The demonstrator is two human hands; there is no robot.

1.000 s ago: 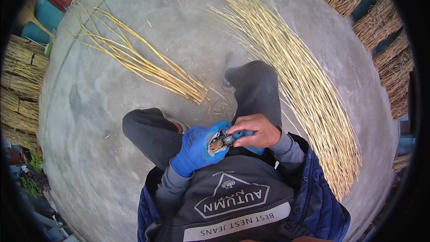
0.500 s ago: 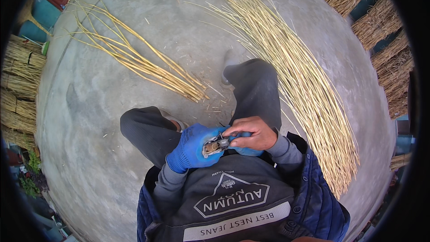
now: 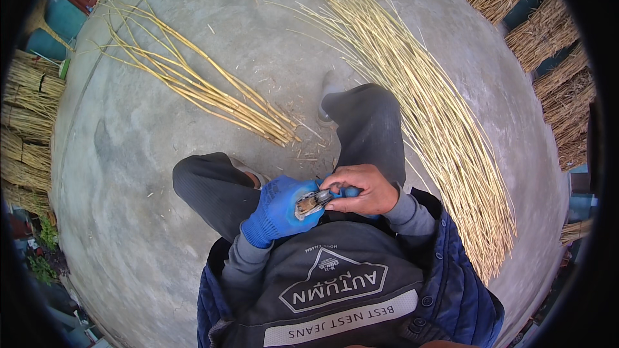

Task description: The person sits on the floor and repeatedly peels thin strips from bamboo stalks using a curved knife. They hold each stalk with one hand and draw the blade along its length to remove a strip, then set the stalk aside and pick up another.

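My left hand [image 3: 277, 209], in a blue knitted work glove, is closed around a small worn metal tool [image 3: 309, 205] with a brownish middle; its exact kind does not show. The bare fingers of my right hand [image 3: 367, 188] pinch the tool's dark right end, thumb below and forefinger above. Something blue [image 3: 350, 191] shows between those fingers; I cannot tell whether it is a handle or cloth. Both hands are together in front of my dark top, above my lap.
A small bunch of yellow-brown sticks [image 3: 219, 100] lies ahead on the left of the concrete floor [image 3: 129, 219]. To the right spreads a large pile of thin pale stalks [image 3: 438, 129]. Bundled dry stalks [image 3: 548, 32] stand along the right edge, more bundles [image 3: 26, 135] at the left.
The tool has turned slightly and shifted a little to the right in my left hand. My right fingers have moved up around its end, and less blue shows beneath them.
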